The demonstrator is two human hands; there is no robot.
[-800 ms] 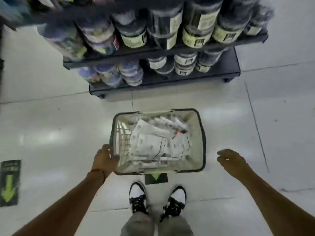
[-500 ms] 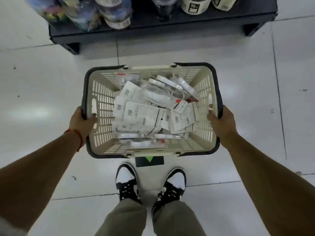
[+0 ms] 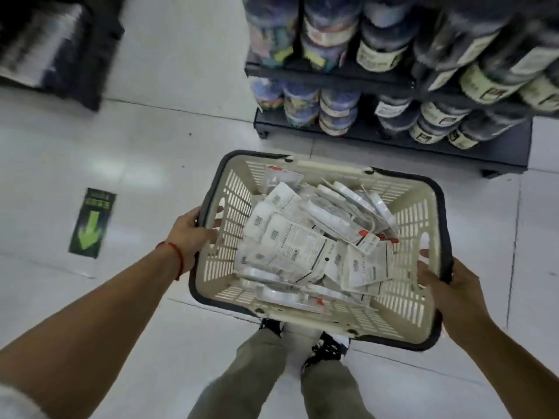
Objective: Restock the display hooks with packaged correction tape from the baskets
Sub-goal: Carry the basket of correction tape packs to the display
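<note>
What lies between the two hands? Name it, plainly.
In the head view, the beige slatted plastic basket with dark rim spans the gap between left hand and right hand, heaped with white packaged correction tape.

My only view, head-worn, looks steeply down, close over the basket (image 3: 419, 207), floor (image 3: 157, 164) and shelf (image 3: 393, 137).
</note>
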